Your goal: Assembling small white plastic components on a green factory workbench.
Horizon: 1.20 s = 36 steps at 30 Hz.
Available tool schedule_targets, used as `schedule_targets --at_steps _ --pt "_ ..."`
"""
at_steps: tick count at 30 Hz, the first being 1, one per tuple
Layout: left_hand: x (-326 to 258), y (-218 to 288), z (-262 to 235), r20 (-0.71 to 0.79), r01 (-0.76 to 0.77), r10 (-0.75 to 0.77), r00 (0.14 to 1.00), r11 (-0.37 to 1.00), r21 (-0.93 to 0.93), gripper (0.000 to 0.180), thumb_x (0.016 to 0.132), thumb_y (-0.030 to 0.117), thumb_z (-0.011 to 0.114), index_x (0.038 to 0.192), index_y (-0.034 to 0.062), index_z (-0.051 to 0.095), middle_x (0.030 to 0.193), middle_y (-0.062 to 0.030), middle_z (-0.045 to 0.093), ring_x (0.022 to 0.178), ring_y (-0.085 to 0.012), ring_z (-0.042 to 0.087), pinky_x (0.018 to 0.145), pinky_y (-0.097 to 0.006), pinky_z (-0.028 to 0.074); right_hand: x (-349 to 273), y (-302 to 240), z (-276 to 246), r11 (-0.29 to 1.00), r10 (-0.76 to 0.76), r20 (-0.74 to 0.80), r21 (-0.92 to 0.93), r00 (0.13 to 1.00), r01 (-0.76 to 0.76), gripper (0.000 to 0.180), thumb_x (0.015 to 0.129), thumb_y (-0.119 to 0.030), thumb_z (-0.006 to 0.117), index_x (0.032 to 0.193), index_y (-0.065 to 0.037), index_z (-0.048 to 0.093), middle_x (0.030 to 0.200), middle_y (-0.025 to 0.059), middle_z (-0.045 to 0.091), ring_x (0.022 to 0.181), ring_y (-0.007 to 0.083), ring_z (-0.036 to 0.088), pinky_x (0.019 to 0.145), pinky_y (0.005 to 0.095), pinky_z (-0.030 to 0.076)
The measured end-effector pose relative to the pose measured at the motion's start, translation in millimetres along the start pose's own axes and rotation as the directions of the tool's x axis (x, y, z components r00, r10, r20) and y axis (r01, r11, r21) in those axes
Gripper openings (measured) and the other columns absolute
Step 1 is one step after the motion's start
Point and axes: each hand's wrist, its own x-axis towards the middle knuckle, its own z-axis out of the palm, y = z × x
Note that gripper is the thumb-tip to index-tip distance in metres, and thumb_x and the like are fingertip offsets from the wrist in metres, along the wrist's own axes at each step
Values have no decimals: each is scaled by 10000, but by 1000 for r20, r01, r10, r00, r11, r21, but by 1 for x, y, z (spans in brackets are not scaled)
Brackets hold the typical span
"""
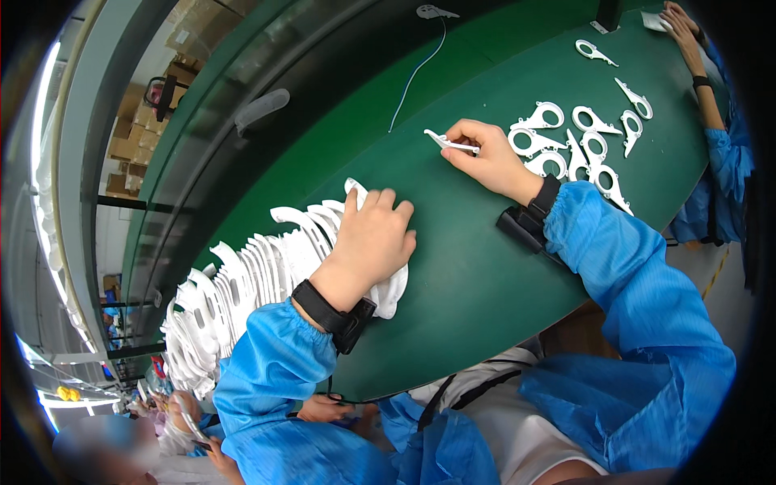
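Note:
My right hand (490, 162) pinches a slim white plastic part (441, 141) between thumb and fingers, above the green table; it shows nearly edge-on, with one pointed end sticking out to the left. Lower and to the left, my left hand (373, 238) lies over the near end of a long row of curved white plastic parts (257, 267). Its fingers are apart and bent down over the endmost curved part (394, 296); their undersides are hidden, and I see no firm grip.
Several white ring-ended parts (533, 143) lie loosely on the green table (461, 275) right of my right hand. A white cable (420, 66) runs down beyond it. At the far right a co-worker's hands (681, 28) hold a white piece. Other people (182, 420) sit lower left.

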Motion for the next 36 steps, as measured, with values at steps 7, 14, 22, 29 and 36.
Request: schedule_targets --at_steps 7,14,22,29,36 --pt "73 -142 -11 25 294 -313 949 914 282 249 774 135 552 1009 81 615 996 -147 638 958 -333 617 813 -441 508 -4 12 -5 941 -170 237 -250 957 229 112 788 -138 636 858 -50 636 818 99 605 793 288 596 696 372 485" --pt "77 -314 42 29 605 -651 758 720 341 478 846 148 544 1317 181 463 1147 -192 597 1082 -375 578 886 -489 481 -2 10 6 920 -145 355 -295 924 258 68 787 -136 616 825 -80 622 800 76 577 846 266 566 771 390 472" --pt "120 -327 82 -197 668 -647 736 651 360 629 828 229 624 1400 247 362 1258 -158 519 1157 -386 518 894 -507 469 2 10 -1 939 -98 339 -279 936 200 69 785 -127 616 819 -69 603 778 61 555 803 247 551 734 374 472" --pt "145 -324 101 -43 727 -743 668 640 250 822 793 110 597 1479 298 186 1312 -179 467 1192 -397 484 906 -526 451 5 9 -4 950 -93 360 -248 928 191 79 784 -124 622 830 -67 596 779 63 557 796 250 548 718 380 469" --pt "186 -310 112 -141 680 -665 733 718 148 753 844 56 504 1482 288 179 1292 -208 479 1125 -412 544 826 -510 499 7 7 -9 952 -69 371 -251 926 172 79 783 -120 623 823 -61 590 790 67 565 803 263 554 708 384 473"
